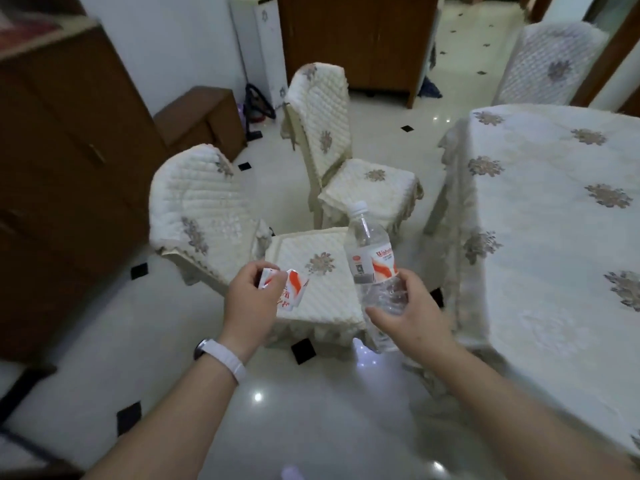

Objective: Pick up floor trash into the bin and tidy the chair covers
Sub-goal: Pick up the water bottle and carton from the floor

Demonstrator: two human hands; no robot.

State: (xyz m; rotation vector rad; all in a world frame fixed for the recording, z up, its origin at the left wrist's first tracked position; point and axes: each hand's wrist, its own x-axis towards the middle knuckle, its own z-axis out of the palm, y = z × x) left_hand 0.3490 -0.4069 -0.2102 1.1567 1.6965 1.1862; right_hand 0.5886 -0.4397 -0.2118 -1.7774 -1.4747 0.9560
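Two trash items: both held off the floor (311, 410), neither binned; bin not in view.
Left hand (252, 296): fingers curled, pinching crumpled red-and-white wrapper (289, 289) above left edge of nearest chair's seat cover (325, 299).
Right hand (408, 306): fingers wrapped round lower body of clear bottle (372, 258), cap up, slightly tilted, over seat's right edge, near bench (554, 220).
Step advice: hold both grips firm, find bin, release bottle first, wrapper second; straighten covers afterwards.

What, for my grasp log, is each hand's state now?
Left hand: holding a crumpled red-and-white wrapper.
Right hand: holding a clear plastic bottle.
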